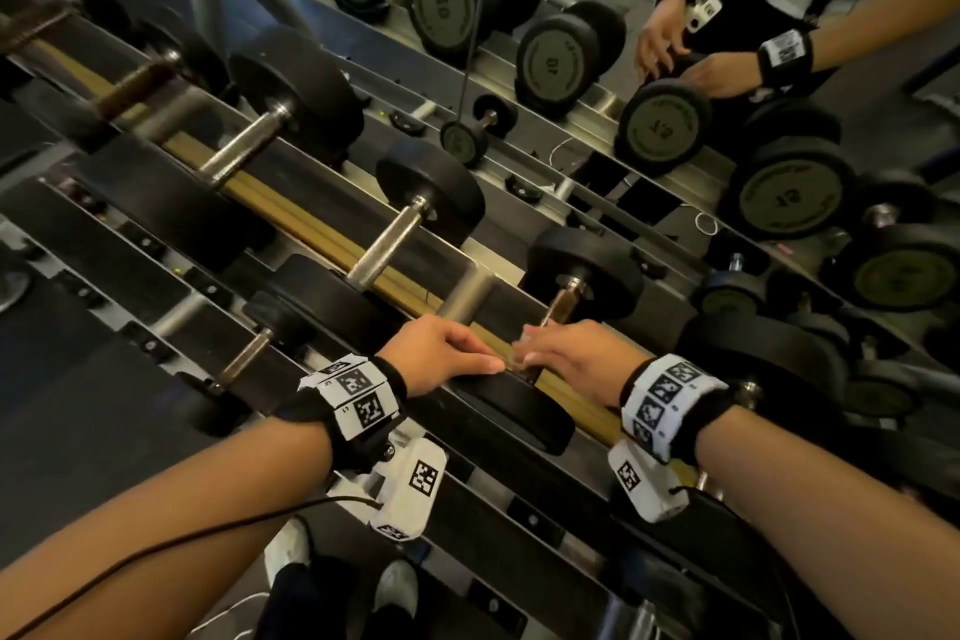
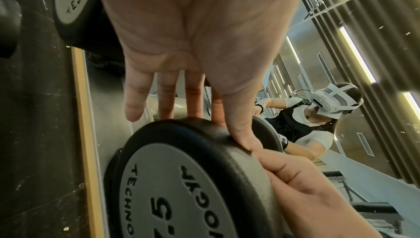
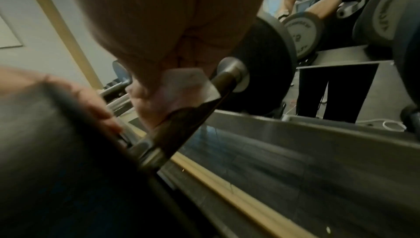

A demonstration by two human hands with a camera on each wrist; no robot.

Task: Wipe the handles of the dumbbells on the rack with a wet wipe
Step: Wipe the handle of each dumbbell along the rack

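The rack (image 1: 332, 234) holds a row of black dumbbells with metal handles. My right hand (image 1: 566, 353) is curled round the handle (image 3: 193, 116) of the nearest dumbbell, with a white wet wipe (image 3: 188, 83) pressed between palm and bar. A corner of the wipe (image 1: 523, 338) shows by the fingers in the head view. My left hand (image 1: 447, 353) lies with straight fingers over the near head (image 2: 181, 179) of that dumbbell, marked 7.5, thumb on its rim. The far head (image 1: 587, 270) sits on the back rail.
More dumbbells lie on the rack to the left (image 1: 389, 244) and right (image 1: 769, 353), and a small one (image 1: 244, 359) on the lower tier. A mirror (image 1: 675, 42) behind the rack reflects me and the weights. My feet (image 1: 291, 556) show below.
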